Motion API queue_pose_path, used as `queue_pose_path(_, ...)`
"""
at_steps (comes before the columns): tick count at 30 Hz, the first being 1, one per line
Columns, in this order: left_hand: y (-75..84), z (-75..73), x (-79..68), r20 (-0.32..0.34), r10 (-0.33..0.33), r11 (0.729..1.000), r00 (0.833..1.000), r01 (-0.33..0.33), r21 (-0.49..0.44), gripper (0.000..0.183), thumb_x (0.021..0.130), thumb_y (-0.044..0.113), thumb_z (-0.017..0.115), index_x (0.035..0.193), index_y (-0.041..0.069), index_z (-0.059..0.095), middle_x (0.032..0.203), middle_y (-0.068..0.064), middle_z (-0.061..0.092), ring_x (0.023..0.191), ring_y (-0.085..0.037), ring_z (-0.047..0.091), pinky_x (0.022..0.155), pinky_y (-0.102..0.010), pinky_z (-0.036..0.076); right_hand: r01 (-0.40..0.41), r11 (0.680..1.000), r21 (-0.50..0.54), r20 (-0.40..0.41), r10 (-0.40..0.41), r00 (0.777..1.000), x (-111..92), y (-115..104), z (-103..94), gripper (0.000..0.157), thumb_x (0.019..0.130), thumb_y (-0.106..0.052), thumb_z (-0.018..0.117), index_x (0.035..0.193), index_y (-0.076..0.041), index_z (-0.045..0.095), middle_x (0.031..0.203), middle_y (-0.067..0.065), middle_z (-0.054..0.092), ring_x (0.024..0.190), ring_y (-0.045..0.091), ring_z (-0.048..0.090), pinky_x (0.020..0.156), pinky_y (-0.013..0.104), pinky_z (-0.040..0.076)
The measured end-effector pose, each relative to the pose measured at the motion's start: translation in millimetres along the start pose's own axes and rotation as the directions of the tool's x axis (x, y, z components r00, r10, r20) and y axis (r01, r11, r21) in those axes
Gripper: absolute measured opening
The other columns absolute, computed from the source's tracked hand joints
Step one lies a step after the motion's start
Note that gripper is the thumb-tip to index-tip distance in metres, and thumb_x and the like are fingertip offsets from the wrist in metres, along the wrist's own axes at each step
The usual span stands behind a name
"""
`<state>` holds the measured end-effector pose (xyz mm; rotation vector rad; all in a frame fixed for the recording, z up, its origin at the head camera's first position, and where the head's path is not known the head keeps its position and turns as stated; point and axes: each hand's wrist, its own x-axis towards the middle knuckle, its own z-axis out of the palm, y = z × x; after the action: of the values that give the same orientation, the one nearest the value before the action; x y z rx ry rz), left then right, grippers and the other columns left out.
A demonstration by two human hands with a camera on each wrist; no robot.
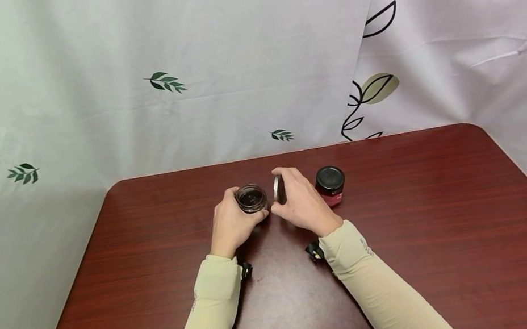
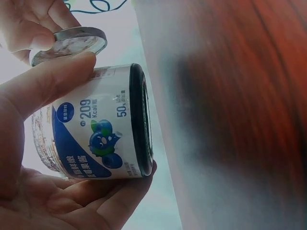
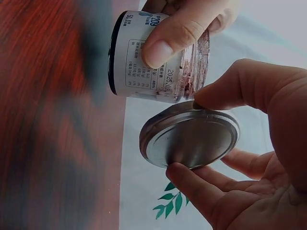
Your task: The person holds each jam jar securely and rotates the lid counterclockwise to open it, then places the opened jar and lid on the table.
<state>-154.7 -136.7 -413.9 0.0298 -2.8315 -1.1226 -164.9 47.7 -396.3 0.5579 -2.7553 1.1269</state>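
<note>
My left hand (image 1: pixel 233 224) grips a small glass jar (image 2: pixel 105 129) by its sides, thumb on one side and fingers round the other. The white label shows blueberries and blue print, and the jar's mouth stands uncovered with dark contents inside. Just to the right, my right hand (image 1: pixel 303 201) holds a round metal lid (image 3: pixel 196 139) by its edge between thumb and fingers. In the head view the lid is tilted on its side, a short way from the jar's rim. A second jar (image 1: pixel 330 178) with a black lid and red label stands beyond the right hand.
Both hands work over the far half of a reddish-brown wooden table (image 1: pixel 447 216). A pale curtain (image 1: pixel 222 33) with leaf prints hangs behind the table and along its sides. Dark straps (image 1: pixel 315 251) with small devices sit at the wrists.
</note>
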Motion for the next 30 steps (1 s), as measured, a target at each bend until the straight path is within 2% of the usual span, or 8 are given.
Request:
queue_pose_path(15, -1.0, 1.0, 1.2, 0.014, -0.01, 1.0, 1.0, 0.01, -0.005, 0.08, 0.07, 0.029, 0.089, 0.133, -0.002, 0.051, 0.115, -0.021, 0.068, 0.105, -0.036, 0.066, 0.088, -0.048, 0.051, 0.007, 0.999, -0.043, 0.005, -0.007, 1.0, 1.7, 1.9, 3.4, 0.065, 0.074, -0.006, 0.074, 0.135, 0.004, 0.053, 0.128, 0.022, 0.057, 0.112, 0.032, 0.058, 0.097, 0.043, 0.047)
queue_pose_path(30, -2.4, 0.4, 1.5, 0.043, -0.027, 1.0, 0.999, 0.027, -0.001, 0.08, 0.073, 0.029, 0.089, 0.135, -0.002, 0.049, 0.115, -0.022, 0.067, 0.106, -0.036, 0.065, 0.09, -0.048, 0.051, -0.074, 0.996, -0.053, 0.079, 0.078, 0.994, 4.9, 3.3, 5.5, 0.065, 0.079, -0.002, 0.076, 0.14, 0.002, 0.052, 0.135, 0.018, 0.057, 0.117, 0.03, 0.06, 0.097, 0.041, 0.05)
